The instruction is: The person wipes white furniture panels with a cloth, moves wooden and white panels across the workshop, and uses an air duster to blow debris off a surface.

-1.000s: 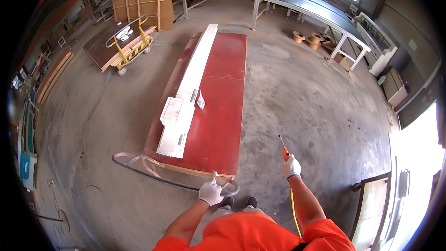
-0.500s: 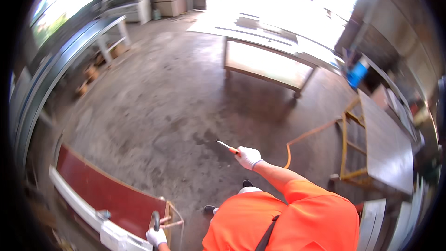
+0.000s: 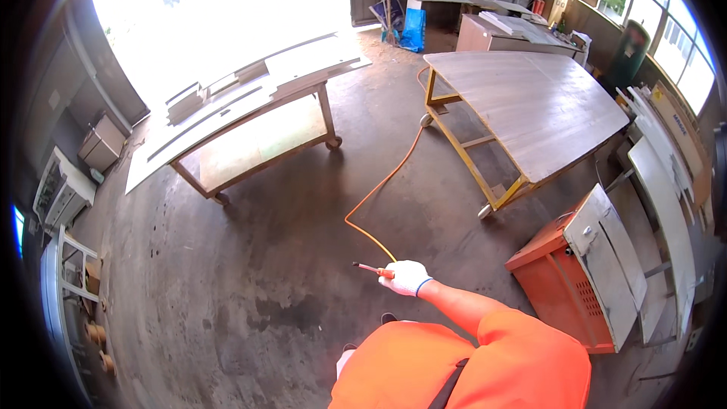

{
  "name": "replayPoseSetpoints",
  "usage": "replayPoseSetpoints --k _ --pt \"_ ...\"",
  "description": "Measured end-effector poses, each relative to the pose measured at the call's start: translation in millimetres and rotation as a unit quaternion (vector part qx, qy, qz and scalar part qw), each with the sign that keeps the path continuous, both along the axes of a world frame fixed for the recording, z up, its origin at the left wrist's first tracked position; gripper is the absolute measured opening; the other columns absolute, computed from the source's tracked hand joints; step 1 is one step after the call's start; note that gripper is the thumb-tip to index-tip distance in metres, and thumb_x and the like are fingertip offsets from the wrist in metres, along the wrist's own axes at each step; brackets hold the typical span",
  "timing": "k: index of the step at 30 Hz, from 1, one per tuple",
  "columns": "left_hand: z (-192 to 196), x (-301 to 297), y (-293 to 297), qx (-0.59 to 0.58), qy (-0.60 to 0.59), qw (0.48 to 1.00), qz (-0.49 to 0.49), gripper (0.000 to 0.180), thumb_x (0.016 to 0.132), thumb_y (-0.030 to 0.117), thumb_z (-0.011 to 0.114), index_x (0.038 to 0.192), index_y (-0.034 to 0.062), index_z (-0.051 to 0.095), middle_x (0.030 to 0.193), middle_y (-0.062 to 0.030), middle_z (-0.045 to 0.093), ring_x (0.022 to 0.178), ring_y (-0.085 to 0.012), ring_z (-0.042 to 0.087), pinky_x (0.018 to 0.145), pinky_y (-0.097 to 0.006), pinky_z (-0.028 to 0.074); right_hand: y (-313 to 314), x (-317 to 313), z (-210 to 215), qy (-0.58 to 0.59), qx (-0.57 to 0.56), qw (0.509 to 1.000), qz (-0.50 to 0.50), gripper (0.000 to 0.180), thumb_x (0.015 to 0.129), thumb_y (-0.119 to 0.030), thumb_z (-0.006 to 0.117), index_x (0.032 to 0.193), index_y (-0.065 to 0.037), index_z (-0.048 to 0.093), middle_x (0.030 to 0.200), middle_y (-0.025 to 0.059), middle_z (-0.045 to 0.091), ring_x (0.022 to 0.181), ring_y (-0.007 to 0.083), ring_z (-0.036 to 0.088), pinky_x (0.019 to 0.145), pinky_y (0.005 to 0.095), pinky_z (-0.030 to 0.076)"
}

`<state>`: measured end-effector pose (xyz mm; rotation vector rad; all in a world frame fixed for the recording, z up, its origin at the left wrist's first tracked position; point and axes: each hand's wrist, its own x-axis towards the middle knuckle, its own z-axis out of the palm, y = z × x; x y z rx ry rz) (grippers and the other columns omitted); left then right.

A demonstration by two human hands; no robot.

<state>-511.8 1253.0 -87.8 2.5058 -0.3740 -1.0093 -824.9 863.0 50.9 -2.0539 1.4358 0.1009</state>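
My right hand (image 3: 407, 278), in a white knit glove with a blue cuff, is closed around the orange handle of a screwdriver (image 3: 371, 268). The tool's shaft points left, held in front of my body above the concrete floor. Beyond the glove, an orange-yellow hose (image 3: 364, 204) runs along the floor toward a wheeled table. My left hand is out of the picture.
A wheeled table (image 3: 261, 144) with white panels stands ahead on the left. Right of it is a yellow-framed wheeled table (image 3: 530, 102) with a grey top. An orange metal cabinet (image 3: 556, 288) stands close on my right, near leaning white panels (image 3: 663, 204).
My view has swung right, bringing the grey-topped table and orange cabinet further in. The left hand and the dark red board beside it have left the picture. My right hand still grips the screwdriver.
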Motion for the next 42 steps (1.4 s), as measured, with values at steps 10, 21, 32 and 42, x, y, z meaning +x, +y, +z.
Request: replayPoseSetpoints --k 10,21,32,42 --pt "-56.5 18.5 -187.8 0.019 0.091 0.995 -0.021 0.029 0.085 0.025 0.065 0.096 -0.0015 0.073 0.080 -0.0151 0.072 0.065 -0.0298 0.066 0.064 -0.043 0.052 -328.3 -71.8 51.1 -0.420 0.086 0.827 -0.362 0.025 0.086 -0.027 0.072 0.087 -0.002 0.064 0.069 0.0073 0.065 0.051 0.0148 0.059 0.047 0.0295 0.047" --pt "-59.6 14.0 -407.2 -0.072 0.135 0.984 0.096 0.026 0.082 0.012 0.068 0.101 -0.0035 0.072 0.087 -0.0122 0.071 0.073 -0.0222 0.065 0.069 -0.037 0.053 -520.8 -318.0 225.6 -0.579 -0.601 0.312 -0.453 0.046 0.091 -0.028 0.075 0.109 0.011 0.060 0.103 0.0178 0.068 0.087 0.0236 0.071 0.078 0.0323 0.061" --pt "43.5 -143.7 -491.2 0.008 0.085 0.996 -0.019 0.043 0.084 0.025 0.071 0.117 -0.0025 0.070 0.114 -0.0192 0.072 0.108 -0.0274 0.068 0.097 -0.037 0.051 -570.2 -618.0 9.0 -0.327 -0.268 0.311 -0.851 0.057 0.083 -0.051 0.072 0.100 0.002 0.063 0.098 0.0183 0.067 0.086 0.0279 0.066 0.077 0.0376 0.058" --pt "0.7 -287.1 -356.5 -0.015 0.079 0.945 0.319 0.036 0.085 0.029 0.070 0.109 0.0029 0.074 0.109 -0.0145 0.074 0.102 -0.0260 0.069 0.090 -0.038 0.053 -619.5 -251.6 -215.5 -0.203 0.390 0.820 -0.367 0.042 0.096 -0.036 0.060 0.127 -0.009 0.059 0.101 0.0068 0.062 0.081 0.0259 0.062 0.062 0.0417 0.051"
